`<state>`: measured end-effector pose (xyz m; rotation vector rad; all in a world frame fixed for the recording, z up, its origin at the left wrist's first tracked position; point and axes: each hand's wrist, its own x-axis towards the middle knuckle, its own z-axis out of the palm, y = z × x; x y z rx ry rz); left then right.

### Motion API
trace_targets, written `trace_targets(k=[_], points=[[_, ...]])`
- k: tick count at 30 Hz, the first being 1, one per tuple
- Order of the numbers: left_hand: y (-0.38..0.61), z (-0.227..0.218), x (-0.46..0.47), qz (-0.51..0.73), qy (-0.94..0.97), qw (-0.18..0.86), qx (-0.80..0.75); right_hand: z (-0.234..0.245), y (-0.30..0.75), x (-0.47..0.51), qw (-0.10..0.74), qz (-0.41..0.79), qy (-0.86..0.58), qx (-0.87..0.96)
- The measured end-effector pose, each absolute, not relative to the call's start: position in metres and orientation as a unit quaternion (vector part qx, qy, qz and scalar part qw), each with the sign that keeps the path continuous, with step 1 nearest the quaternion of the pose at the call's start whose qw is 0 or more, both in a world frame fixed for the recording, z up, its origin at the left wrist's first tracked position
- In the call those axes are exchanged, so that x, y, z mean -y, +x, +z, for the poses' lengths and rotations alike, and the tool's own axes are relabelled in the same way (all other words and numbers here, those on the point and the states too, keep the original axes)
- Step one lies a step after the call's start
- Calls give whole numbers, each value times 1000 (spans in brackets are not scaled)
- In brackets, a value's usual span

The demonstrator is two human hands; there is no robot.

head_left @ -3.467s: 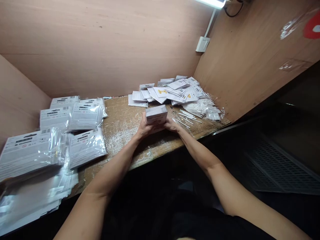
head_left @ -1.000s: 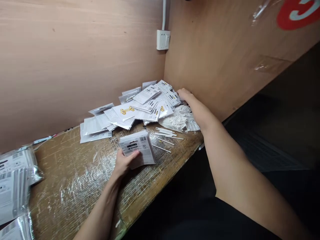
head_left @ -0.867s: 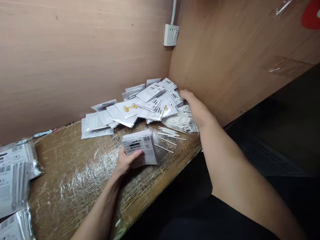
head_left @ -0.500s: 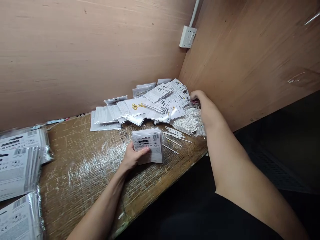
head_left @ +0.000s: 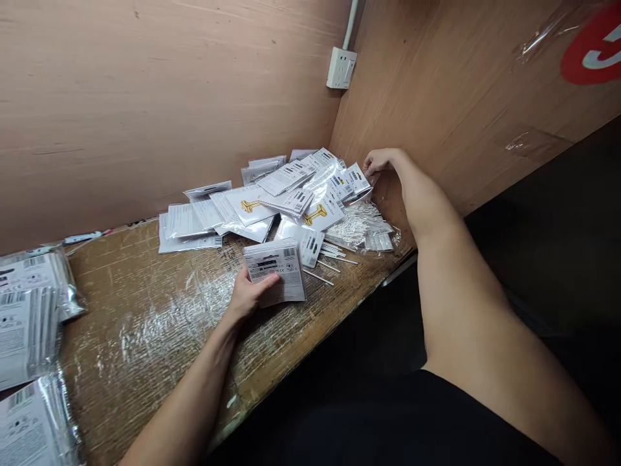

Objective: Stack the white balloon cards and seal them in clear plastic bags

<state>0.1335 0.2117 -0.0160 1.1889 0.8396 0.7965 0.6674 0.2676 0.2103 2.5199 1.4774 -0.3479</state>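
My left hand (head_left: 250, 291) grips a stack of flat printed packets (head_left: 277, 265), thumb across the front and the other fingers behind. The stack stands upright above the tabletop, its barcode side facing me. At the far right of a loose pile, my right hand (head_left: 377, 162) has its fingers closed at the edge of one white packet (head_left: 358, 178); the fingertips are partly hidden. Several packets in the pile (head_left: 286, 178) show a gold letter-shaped balloon. Just below my right hand lies a clear bag of white sticks (head_left: 356, 226).
Loose white sticks (head_left: 319, 277) lie beside the stack. More packets stand in rows at the left (head_left: 29, 336). Wooden walls meet behind the pile, with a white socket (head_left: 342, 68) in the corner. The worn brown tabletop (head_left: 160, 336) ends in a slanting front edge.
My right hand has lifted slightly, and a packet now tilts up at its fingers. Packets have slid forward over the loose sticks. My left hand still holds the stack; the view has turned right.
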Motion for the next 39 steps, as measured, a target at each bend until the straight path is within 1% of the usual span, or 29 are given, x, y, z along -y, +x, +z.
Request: trace_targets(k=[2,4,5,7,8,10,12,14,15,17,19,20,22,24,25,26,27,29,30,31,32,34,37,39], points=[[133,-21,-213,369,510,680,-376,230,665,-254,78,-66,873,-477],[134,-26,-213,392,475,693,-375,253,655,-237,24,21,884,-467],[135,-28,-213,407,450,703,-372,265,646,-227,-27,65,877,-475],[139,-24,-215,442,387,729,-352,281,615,-204,-169,105,837,-510],[140,-18,-217,463,352,740,-337,284,594,-191,-248,88,804,-534],[137,4,-220,507,296,751,-300,275,543,-165,-385,-6,724,-573],[121,37,-220,554,277,741,-260,244,485,-138,-478,-121,638,-591],[91,70,-211,599,293,714,-214,196,424,-114,-533,-224,581,-573],[72,85,-202,622,305,698,-182,168,395,-104,-545,-269,568,-555],[33,103,-172,661,345,655,-125,113,340,-86,-545,-344,569,-511],[-1,105,-132,665,366,635,-142,66,296,-71,-512,-387,602,-475],[-14,100,-109,663,367,628,-176,48,280,-63,-488,-387,625,-471],[-31,80,-61,643,355,620,-274,23,258,-44,-449,-327,672,-490],[-36,54,-16,586,340,626,-386,11,245,-16,-444,-243,690,-518],[-35,41,4,534,336,643,-434,8,240,2,-453,-236,679,-527],[-32,30,22,486,334,656,-471,5,235,22,-460,-273,653,-536],[-27,20,38,447,338,664,-496,2,228,43,-461,-347,614,-539],[-14,6,61,398,355,671,-515,-5,214,84,-435,-530,520,-510],[-7,2,69,385,366,676,-511,-10,208,102,-430,-582,501,-475],[-1,-1,74,373,373,685,-502,-14,205,117,-434,-604,504,-439],[5,-4,78,360,374,702,-488,-19,204,129,-447,-597,528,-407],[14,-8,82,333,336,743,-472,-25,215,146,-487,-532,591,-361],[26,-14,75,299,145,795,-507,-23,255,157,-535,-445,641,-325],[37,-14,66,304,5,803,-512,-17,285,160,-553,-416,654,-305]])
